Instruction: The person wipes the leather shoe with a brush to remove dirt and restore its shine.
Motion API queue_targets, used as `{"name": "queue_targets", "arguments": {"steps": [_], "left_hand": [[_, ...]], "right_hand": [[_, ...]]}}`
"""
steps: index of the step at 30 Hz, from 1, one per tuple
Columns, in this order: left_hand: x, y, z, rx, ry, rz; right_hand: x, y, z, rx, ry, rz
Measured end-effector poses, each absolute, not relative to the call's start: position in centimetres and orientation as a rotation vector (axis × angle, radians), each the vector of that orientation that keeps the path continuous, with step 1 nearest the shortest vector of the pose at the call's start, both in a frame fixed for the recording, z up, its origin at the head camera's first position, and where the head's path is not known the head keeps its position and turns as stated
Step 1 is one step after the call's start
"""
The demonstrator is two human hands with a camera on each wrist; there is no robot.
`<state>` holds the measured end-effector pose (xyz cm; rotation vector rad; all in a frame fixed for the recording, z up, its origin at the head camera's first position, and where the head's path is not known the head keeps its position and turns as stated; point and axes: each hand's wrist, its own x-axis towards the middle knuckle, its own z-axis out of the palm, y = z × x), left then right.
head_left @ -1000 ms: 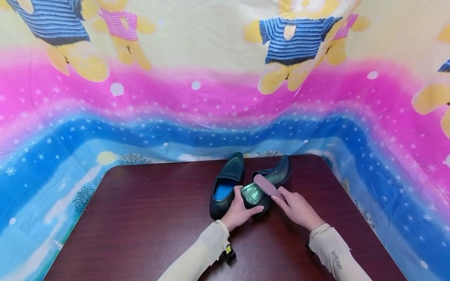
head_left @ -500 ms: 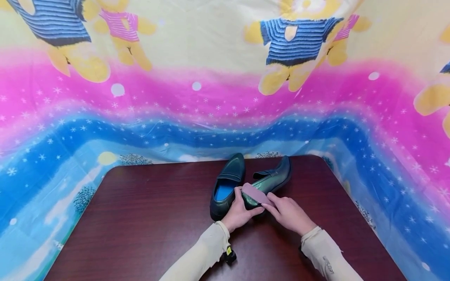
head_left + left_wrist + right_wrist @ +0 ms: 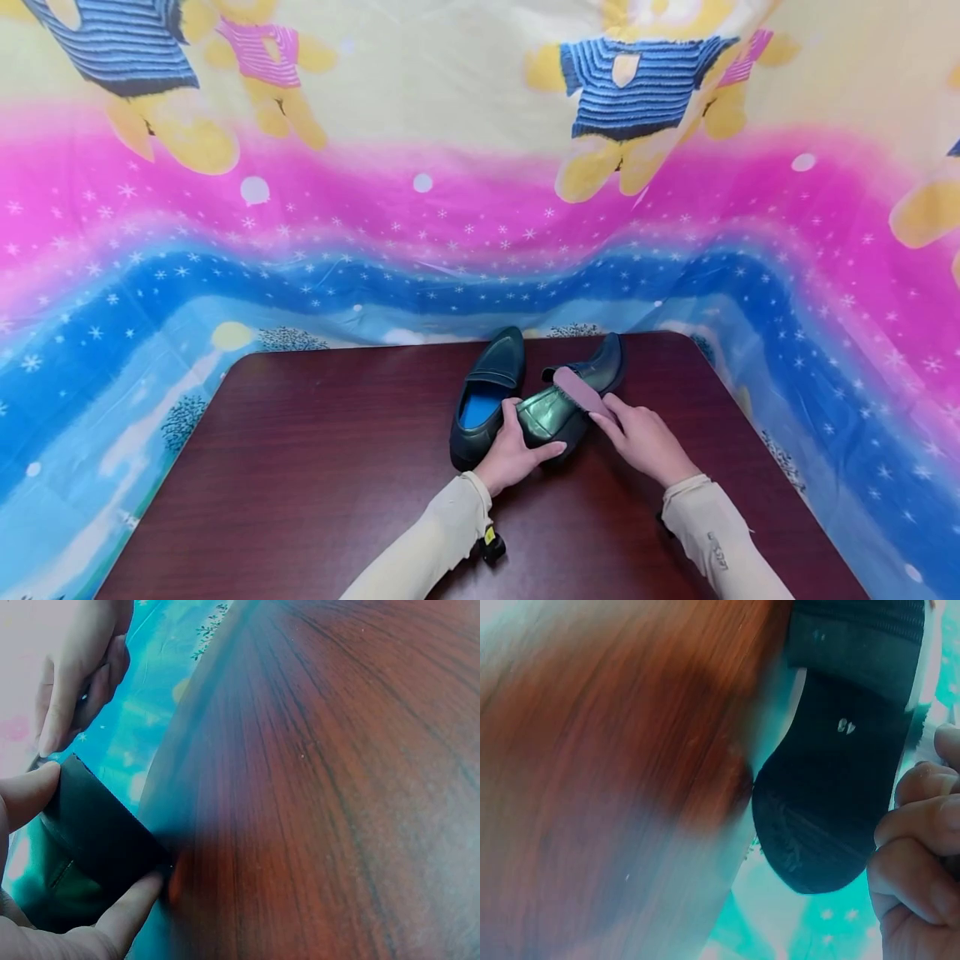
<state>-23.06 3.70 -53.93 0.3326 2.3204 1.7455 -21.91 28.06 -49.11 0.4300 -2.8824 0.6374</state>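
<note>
Bear-Print Backdrop (image 3: 480, 200) and Dark Red Table (image 3: 337, 433), With a Held Loafer (image 3: 546, 421) Tilted on Its Side

A cloth printed with bears in striped shirts and bands of pink and blue rises behind the table's far edge. The held loafer, glossy dark green, is toward that edge, right of the middle, its toe pointing toward the far right corner and its heel toward the near edge.

The left hand (image 3: 517, 450) grips it at the heel (image 3: 97, 817), thumb on one side and finger on the other. The right hand (image 3: 647, 433), fingers curled, holds a pink brush (image 3: 581, 392) by one end. The brush slants across the loafer's side near its mouth, bristles toward the upper; whether they touch is hard to tell. The right wrist view shows the loafer's black sole (image 3: 836, 765) with a pale number on it.

Just left, a matching standing loafer (image 3: 495, 371) rests upright on the table, toe at the far edge, a blue insole (image 3: 480, 407) inside. Cream sleeves (image 3: 712, 525) reach in over the near edge, a black device (image 3: 491, 546) under the left wrist.
</note>
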Motion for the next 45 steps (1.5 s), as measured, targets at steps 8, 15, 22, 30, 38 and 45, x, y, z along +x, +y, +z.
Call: {"name": "queue_targets", "arguments": {"steps": [8, 15, 22, 30, 38, 45], "left_hand": [[-22.9, 3.4, -54.0, 0.313, 2.31, 1.749], [-22.8, 3.2, -54.2, 0.321, 2.305, 1.751], [-23.1, 3.3, -54.0, 0.327, 2.318, 1.746], [-23.1, 3.5, -53.8, 0.318, 2.308, 1.746], [-22.9, 3.6, -53.8, 0.308, 2.302, 1.745], [-23.0, 3.8, -53.8, 0.333, 2.324, 1.743]], "right_hand": [[-21.6, 27.4, -49.2, 0.45, -2.859, 0.709], [-20.6, 25.7, -49.7, 0.661, -2.835, 0.654], [-20.6, 25.7, -49.7, 0.757, -2.811, 0.539], [-21.4, 27.5, -49.9, 0.669, -2.838, 0.508], [-22.0, 29.4, -50.4, 0.489, -2.867, 0.542], [-21.8, 28.9, -49.8, 0.461, -2.831, 0.692]]}}
